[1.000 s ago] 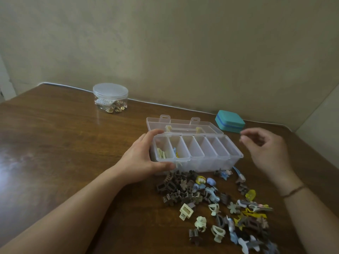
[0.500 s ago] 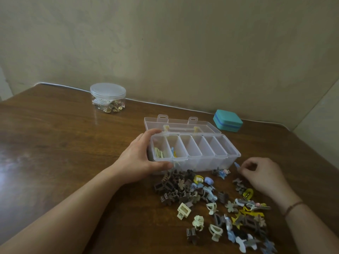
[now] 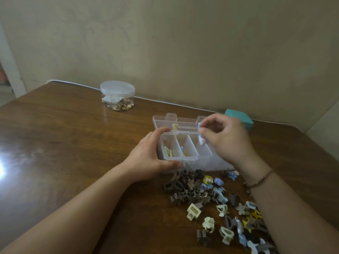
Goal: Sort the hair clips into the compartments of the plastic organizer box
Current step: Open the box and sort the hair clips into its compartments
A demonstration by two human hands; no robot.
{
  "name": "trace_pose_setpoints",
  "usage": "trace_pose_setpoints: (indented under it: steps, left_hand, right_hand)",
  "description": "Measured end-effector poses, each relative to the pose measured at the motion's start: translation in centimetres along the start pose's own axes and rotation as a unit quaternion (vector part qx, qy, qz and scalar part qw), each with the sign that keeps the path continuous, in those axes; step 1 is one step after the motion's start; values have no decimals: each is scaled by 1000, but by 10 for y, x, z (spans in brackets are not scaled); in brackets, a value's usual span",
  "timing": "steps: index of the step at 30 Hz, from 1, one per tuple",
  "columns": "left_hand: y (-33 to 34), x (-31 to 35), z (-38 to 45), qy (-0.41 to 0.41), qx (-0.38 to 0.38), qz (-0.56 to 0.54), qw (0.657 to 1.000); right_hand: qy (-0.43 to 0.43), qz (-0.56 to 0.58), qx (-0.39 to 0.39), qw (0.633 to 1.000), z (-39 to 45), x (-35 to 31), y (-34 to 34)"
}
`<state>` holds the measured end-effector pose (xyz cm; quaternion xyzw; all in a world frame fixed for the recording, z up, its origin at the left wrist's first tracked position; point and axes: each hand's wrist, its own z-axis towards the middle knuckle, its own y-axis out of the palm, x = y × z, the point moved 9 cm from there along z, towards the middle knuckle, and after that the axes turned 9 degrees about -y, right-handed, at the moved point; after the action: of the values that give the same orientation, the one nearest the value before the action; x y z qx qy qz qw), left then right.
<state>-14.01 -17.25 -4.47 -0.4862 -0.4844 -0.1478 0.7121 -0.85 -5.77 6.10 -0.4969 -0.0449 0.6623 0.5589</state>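
Pinched between the thumb and fingers of the right hand (image 3: 227,138), a small blue-and-white clip (image 3: 201,136) hung over the third compartment from the left of the clear organizer box (image 3: 185,156), at the middle of the frame. Curled round the box's left end, the left hand (image 3: 148,158) held it. Loose hair clips (image 3: 211,198) lay heaped on the wooden table (image 3: 64,143) at lower right.

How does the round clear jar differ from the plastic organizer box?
The round clear jar is lidded shut; the plastic organizer box lies open. The jar stands alone near the wall; the left hand grips the box. Both are clear plastic and hold small items.
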Motion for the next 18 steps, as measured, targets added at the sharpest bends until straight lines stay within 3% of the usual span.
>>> trace_pose_setpoints:
  steps: [3, 9, 12, 18]
  left_hand:
    - [0, 1, 0, 2, -1, -1, 1000]
    - [-1, 1, 0, -1, 0, 6, 1000]
    - [0, 1, 0, -1, -2, 6, 1000]
    - [0, 2, 0, -2, 0, 6, 1000]
  right_hand:
    - [7, -50, -93, 994, -2, 10, 23]
    - [-12, -126, -21, 992, -13, 23, -42]
    - [-12, -176, -30, 984, -39, 32, -61]
    - [30, -251, -154, 955, -83, 72, -39]
